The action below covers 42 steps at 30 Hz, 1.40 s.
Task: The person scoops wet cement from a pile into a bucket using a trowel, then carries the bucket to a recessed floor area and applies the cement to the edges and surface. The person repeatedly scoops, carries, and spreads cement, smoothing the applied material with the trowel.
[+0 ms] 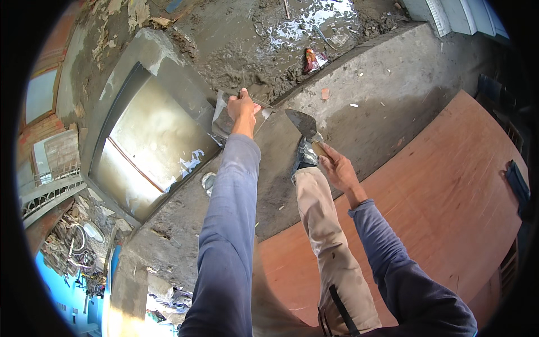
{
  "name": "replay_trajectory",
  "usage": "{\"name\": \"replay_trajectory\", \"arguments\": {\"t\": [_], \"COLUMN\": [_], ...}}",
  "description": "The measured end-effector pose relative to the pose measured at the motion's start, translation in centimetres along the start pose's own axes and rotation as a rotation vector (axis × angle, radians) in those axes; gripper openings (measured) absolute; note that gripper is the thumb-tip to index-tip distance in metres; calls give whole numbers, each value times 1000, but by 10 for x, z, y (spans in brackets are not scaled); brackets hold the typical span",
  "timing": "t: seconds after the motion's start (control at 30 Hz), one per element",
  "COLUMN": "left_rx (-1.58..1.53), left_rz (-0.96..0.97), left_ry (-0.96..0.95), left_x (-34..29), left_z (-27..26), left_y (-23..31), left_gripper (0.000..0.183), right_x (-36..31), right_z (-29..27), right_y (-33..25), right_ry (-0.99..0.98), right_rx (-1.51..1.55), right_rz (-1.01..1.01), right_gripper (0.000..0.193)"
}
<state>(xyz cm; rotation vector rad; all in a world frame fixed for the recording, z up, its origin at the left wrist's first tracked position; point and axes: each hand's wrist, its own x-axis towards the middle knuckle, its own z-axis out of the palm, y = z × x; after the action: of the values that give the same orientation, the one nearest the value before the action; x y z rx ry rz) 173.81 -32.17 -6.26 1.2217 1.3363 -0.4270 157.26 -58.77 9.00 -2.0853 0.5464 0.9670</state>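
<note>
My right hand (338, 170) grips the short wooden handle of a pointed trowel (303, 122), its grey blade directed up and left over the concrete ledge. Farther out and to the left, my left hand (242, 110) is closed on the edge of a thin, flat grey piece (223, 117) smeared with cement; its exact kind is unclear. That piece lies by the corner where the ledge meets a grey window surround. Just beneath the trowel, my shod foot (306, 153) rests on the ledge (359, 115), partly hidden by the trowel and hand.
A reddish plywood board (415, 208) spans the right side below the ledge. Beyond the ledge lies wet mud (236, 50) with puddles and a crumpled red wrapper (314, 60). A framed opening (163, 135) is at left, with debris (78, 241) lower down.
</note>
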Motion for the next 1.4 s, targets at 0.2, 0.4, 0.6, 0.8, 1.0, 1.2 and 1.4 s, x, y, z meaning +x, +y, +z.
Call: {"name": "replay_trajectory", "arguments": {"t": [0.2,0.4,0.6,0.8,1.0,1.2,1.4], "left_rx": [-6,9,-387,-721,-1004,-258,-186], "left_rz": [-2,152,137,83,-148,-145,-90], "left_ry": [50,152,95,62,174,155,285], "left_x": [10,-53,-102,-117,-142,-151,-229], "left_z": [15,-79,-199,-245,-230,-244,-361], "left_y": [-5,-38,-121,-215,-342,-391,-337], "left_gripper": [34,33,31,27,24,20,40], "right_x": [3,-13,-36,-60,-58,-39,-41], "right_z": [-18,-38,-24,4,93,196,190], "right_y": [-1,-26,-47,-63,-83,-53,7], "right_ry": [84,-61,-230,-452,-597,-533,-248], "right_rx": [-16,389,653,412,-111,-269,-391], "right_rz": [0,223,328,99,-67,135,216], "right_gripper": [45,40,30,24,21,36,17]}}
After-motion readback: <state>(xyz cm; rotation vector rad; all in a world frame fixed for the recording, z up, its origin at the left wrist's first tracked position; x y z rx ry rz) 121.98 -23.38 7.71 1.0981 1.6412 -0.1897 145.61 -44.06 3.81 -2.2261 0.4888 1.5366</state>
